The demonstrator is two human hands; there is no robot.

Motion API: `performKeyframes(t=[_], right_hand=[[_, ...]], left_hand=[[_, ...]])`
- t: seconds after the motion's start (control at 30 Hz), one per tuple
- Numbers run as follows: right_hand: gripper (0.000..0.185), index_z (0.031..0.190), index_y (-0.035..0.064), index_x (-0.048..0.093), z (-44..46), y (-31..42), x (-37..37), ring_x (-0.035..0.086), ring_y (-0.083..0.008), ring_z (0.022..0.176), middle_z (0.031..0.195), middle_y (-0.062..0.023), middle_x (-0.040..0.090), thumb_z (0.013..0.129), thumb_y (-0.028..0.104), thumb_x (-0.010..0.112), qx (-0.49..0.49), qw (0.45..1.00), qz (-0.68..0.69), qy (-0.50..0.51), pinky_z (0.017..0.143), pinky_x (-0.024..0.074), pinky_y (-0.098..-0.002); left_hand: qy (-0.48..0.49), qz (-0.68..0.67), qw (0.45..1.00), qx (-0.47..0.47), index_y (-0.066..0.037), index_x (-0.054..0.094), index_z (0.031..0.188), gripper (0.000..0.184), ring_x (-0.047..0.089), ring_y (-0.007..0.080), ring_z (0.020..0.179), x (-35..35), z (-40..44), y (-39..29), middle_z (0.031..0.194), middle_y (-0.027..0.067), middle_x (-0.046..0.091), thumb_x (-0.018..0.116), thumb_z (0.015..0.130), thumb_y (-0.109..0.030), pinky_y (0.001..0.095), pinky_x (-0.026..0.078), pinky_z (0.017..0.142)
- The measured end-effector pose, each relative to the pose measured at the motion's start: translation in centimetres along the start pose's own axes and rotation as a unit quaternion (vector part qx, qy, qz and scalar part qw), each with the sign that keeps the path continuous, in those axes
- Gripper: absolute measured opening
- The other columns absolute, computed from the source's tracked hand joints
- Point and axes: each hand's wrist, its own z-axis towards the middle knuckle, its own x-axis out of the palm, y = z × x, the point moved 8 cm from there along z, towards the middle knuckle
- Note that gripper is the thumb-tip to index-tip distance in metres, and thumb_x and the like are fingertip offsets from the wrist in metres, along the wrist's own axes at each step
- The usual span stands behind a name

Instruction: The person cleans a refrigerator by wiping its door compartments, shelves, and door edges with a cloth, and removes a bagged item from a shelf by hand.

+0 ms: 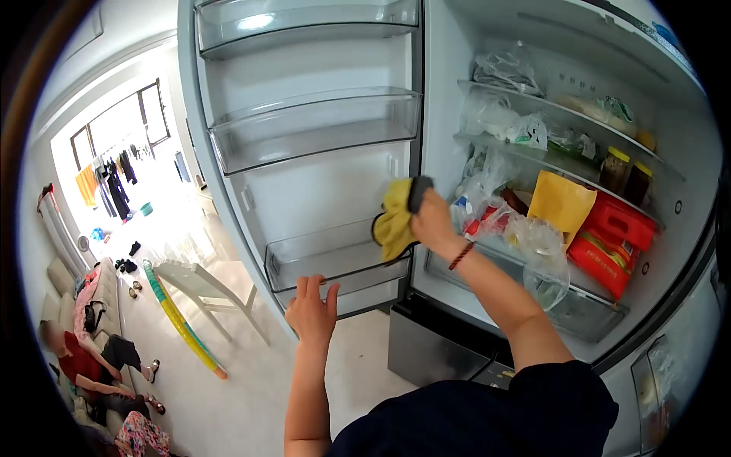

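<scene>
A yellow and grey cloth (395,221) hangs from my right hand (435,221), whose fingers are closed on it. The cloth is at the inner right side of the open fridge door (297,190), over the right end of the lower door shelf (327,255). My left hand (312,308) is at that shelf's front edge, fingertips on the rim and thumb apart. Two more clear door shelves, the middle one (320,137) and the top one (312,30), sit above.
Fridge shelves at the right hold plastic bags (544,247), a yellow packet (562,204), red packages (605,251) and jars (615,167). Below is a dark drawer (434,343). At the left are a white chair (202,293), a colourful hoop (179,320) and seated people (80,358).
</scene>
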Motion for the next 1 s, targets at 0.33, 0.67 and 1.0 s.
performKeyframes(t=[0.33, 0.67, 1.0], right_hand=[[0.033, 0.090, -0.0097, 0.060, 8.7, 1.8, 6.4, 0.052, -0.0415, 0.097, 0.097, -0.0262, 0.057, 0.084, 0.023, 0.066, 0.053, 0.998, -0.036, -0.026, 0.087, 0.0444, -0.0474], [0.025, 0.107, -0.0054, 0.061, 5.2, 4.3, 4.4, 0.064, -0.0184, 0.092, 0.100, -0.0139, 0.069, 0.085, 0.003, 0.059, 0.125, 0.801, 0.572, 0.126, 0.084, 0.0497, -0.0315], [0.017, 0.108, 0.0013, 0.061, 0.9, -13.8, -2.5, 0.063, -0.0132, 0.084, 0.095, -0.0037, 0.066, 0.094, 0.011, 0.059, 0.333, 0.701, 0.608, -0.166, 0.073, 0.0525, -0.0294]], left_hand=[[0.003, 0.015, 1.000, -0.024, -0.013, 0.062, 0.095, 0.025, 0.058, 0.0184, 0.052, -0.5, -0.3, -2.1, 0.087, 0.0001, 0.060, 0.076, 0.081, -0.029, 0.0325, 0.044, 0.052], [0.008, -0.031, 0.998, -0.061, -0.009, 0.065, 0.098, 0.024, 0.061, 0.0170, 0.057, -0.4, -0.7, -2.4, 0.092, 0.0036, 0.062, 0.077, 0.081, -0.021, 0.0300, 0.047, 0.053], [-0.021, -0.128, 0.991, -0.043, -0.007, 0.068, 0.104, 0.019, 0.060, 0.0147, 0.063, -0.4, -0.4, -6.9, 0.106, 0.0099, 0.063, 0.068, 0.086, -0.005, 0.0255, 0.048, 0.055]])
